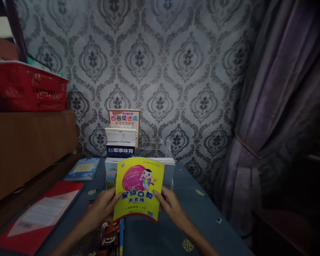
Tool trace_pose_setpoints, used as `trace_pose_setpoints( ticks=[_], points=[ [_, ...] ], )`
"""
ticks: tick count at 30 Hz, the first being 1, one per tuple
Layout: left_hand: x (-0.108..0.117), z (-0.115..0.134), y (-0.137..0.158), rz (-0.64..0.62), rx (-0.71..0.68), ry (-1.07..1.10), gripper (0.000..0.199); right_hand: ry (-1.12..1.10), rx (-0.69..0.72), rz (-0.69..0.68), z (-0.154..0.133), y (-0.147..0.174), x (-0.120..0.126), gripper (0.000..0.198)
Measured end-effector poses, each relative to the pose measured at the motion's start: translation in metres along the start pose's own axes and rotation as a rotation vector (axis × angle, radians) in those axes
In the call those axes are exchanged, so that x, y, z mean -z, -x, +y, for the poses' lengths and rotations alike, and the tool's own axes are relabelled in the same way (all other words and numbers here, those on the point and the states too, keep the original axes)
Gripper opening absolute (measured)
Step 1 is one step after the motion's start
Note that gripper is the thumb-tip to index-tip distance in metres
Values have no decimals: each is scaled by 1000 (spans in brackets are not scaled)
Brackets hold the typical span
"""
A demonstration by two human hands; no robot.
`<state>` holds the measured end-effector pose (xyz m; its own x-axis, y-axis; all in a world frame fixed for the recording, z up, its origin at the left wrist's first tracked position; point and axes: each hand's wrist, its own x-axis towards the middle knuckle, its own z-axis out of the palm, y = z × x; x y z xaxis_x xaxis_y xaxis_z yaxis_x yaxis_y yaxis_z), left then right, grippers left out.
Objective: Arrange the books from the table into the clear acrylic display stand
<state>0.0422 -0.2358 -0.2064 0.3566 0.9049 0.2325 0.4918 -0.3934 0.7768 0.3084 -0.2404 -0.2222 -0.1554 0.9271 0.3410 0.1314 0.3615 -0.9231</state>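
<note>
A yellow workbook (138, 177) with a pink oval and a cartoon child on its cover is held up in front of me, bowed a little. My left hand (106, 201) grips its left edge, thumb on the cover. On the right edge, my right hand (172, 204) pinches it the same way. Just behind it stands a clear rack (171, 183) with upright books, partly hidden by the workbook. Among them are a dark blue and white book (120, 150) and a taller picture book (124, 121) at the back.
A blue booklet (83, 168) and a red and pink book (40, 217) lie on the dark cloth-covered table (202, 220). Below my left forearm is a book with a mask picture (109, 233). A red basket (29, 87) sits on a wooden cabinet (32, 149); a curtain (266, 99) hangs right.
</note>
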Motion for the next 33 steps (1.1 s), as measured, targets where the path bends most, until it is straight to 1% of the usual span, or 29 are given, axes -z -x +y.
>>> trace_pose_setpoints(
  ticks=[4,8,10,12,14,17,19,21,24,26,27,30,33],
  points=[
    [-3,1,0,21,-6,47,40,22,-2,-8,-6,3,3,41],
    [-9,-4,0,49,17,53,42,23,-16,-17,-1,7,1,42],
    [-10,-3,0,57,25,58,43,26,-12,-18,0,7,1,43],
    [-8,4,-2,51,17,78,42,39,-14,-33,-3,5,3,44],
    [-3,17,-6,36,-7,100,42,60,-6,-39,-10,0,10,46],
    [8,44,-18,70,-94,74,41,130,70,23,-32,-13,27,47],
    [17,66,-34,120,-176,28,37,191,154,102,-54,-25,42,44],
    [27,90,-55,163,-256,-5,34,255,254,178,-80,-41,60,42],
    [41,127,-97,235,-412,-57,32,327,391,282,-116,-75,90,42],
    [47,148,-127,334,-490,-124,30,344,451,313,-132,-104,109,41],
    [49,157,-143,375,-503,-154,30,333,469,312,-137,-120,118,40],
    [49,175,-182,474,-461,-214,35,316,500,324,-141,-165,140,37],
    [42,180,-208,534,-388,-262,39,285,448,330,-133,-199,151,30]
  ],
)
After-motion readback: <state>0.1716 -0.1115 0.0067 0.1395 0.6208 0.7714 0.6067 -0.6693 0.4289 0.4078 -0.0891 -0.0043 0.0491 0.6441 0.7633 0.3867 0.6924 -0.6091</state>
